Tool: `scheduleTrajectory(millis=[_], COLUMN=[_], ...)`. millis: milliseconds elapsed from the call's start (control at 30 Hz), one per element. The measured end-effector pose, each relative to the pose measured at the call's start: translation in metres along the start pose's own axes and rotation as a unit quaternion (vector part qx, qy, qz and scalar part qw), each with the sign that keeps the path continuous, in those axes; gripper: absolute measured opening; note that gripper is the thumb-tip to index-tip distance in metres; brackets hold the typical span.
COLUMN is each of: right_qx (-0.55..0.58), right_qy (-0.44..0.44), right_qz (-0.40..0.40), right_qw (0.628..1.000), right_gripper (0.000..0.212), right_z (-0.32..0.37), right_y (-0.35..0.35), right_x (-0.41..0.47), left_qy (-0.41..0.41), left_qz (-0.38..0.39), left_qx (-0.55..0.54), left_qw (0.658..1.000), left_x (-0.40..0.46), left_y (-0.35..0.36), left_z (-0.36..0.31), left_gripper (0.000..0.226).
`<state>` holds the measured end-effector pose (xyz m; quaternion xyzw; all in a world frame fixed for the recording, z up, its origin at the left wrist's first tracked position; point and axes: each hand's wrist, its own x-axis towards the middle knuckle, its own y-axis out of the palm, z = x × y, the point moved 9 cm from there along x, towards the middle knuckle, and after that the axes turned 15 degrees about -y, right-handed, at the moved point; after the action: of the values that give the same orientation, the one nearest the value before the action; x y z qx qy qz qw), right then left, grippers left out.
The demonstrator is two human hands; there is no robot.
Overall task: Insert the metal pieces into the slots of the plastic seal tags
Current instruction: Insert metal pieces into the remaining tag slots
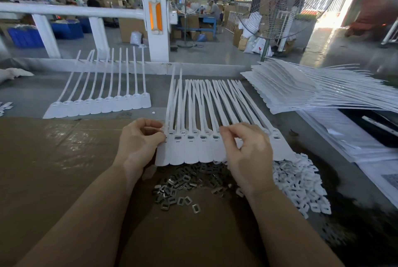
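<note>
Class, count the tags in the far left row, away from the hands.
10 tags, side by side on the grey table, heads toward the cardboard, tails pointing away. None look hidden.

Factory hall, grey concrete floor (pixel 226 51). White fence post (pixel 155 23) with orange reflector stands centre; white rail (pixel 71 11) runs left of it, blue bins (pixel 25 37) behind left, pedestal fan (pixel 277 6) to its right, bright doorway (pixel 329 1) far right.

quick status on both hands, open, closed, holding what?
Left hand: fingers curled, pinching the left edge of the strip of seal tags.
Right hand: fingers curled over the strip; whether it holds a metal piece cannot be told.
</note>
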<state>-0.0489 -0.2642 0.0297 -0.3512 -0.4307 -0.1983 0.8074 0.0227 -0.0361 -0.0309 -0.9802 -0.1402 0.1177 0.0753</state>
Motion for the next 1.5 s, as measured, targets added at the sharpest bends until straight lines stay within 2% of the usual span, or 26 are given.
scheduleTrajectory(millis=[167,267,367,467,533,600,700,767,833,1000,1167,1300,1367,1433,1500], right_qx=[0.005,0.017,0.026,0.028,0.031,0.027,0.031,0.036,0.039,0.044,0.045,0.042,0.037,0.029,0.011], right_qy=[0.053,0.084,0.110,0.124,0.130,0.131,0.134,0.144,0.151,0.155,0.153,0.152,0.144,0.127,0.093], right_qz=[-0.025,-0.027,-0.048,-0.054,-0.053,-0.052,-0.064,-0.076,-0.083,-0.082,-0.080,-0.063,-0.049,-0.035,-0.021], right_qw=[0.998,0.996,0.992,0.990,0.990,0.990,0.988,0.986,0.984,0.984,0.984,0.985,0.988,0.991,0.995], right_gripper=[0.019,0.018,0.018,0.021,0.022,0.022,0.024,0.029,0.033,0.030,0.030,0.031,0.029,0.023,0.018], right_z=[-0.014,-0.021,-0.025,-0.027,-0.028,-0.029,-0.031,-0.032,-0.033,-0.035,-0.036,-0.035,-0.034,-0.031,-0.025], right_y=[-0.007,-0.007,-0.011,-0.011,-0.011,-0.012,-0.014,-0.016,-0.017,-0.016,-0.016,-0.013,-0.011,-0.008,-0.005], right_x=[0.000,-0.002,-0.004,-0.005,-0.004,-0.004,-0.003,-0.002,-0.002,-0.003,-0.004,-0.004,-0.004,-0.004,-0.003], left_qy=[0.016,0.079,0.190,0.360,0.480,0.547,0.561,0.549,0.533,0.529,0.509,0.499,0.478,0.446,0.383], left_qz=[-0.011,-0.049,-0.120,-0.151,-0.103,0.003,0.151,0.197,0.213,0.205,0.214,0.230,0.226,0.177,0.121], left_qx=[0.004,0.088,0.200,0.247,0.256,0.278,0.361,0.411,0.444,0.452,0.418,0.401,0.365,0.297,0.234], left_qw=[1.000,0.992,0.954,0.887,0.833,0.790,0.730,0.701,0.688,0.689,0.721,0.733,0.766,0.825,0.885], left_x=[-0.001,-0.006,-0.025,-0.063,-0.095,-0.122,-0.146,-0.150,-0.149,-0.147,-0.143,-0.143,-0.138,-0.124,-0.103], left_y=[-0.001,-0.001,-0.001,0.010,0.030,0.057,0.096,0.113,0.124,0.131,0.128,0.124,0.116,0.097,0.074], left_z=[-0.003,-0.014,-0.035,-0.064,-0.076,-0.074,-0.053,-0.038,-0.027,-0.020,-0.021,-0.025,-0.034,-0.049,-0.057], left_gripper=[0.018,0.012,0.012,0.009,0.003,0.015,0.022,0.024,0.031,0.031,0.026,0.019,0.012,0.005,0.014])
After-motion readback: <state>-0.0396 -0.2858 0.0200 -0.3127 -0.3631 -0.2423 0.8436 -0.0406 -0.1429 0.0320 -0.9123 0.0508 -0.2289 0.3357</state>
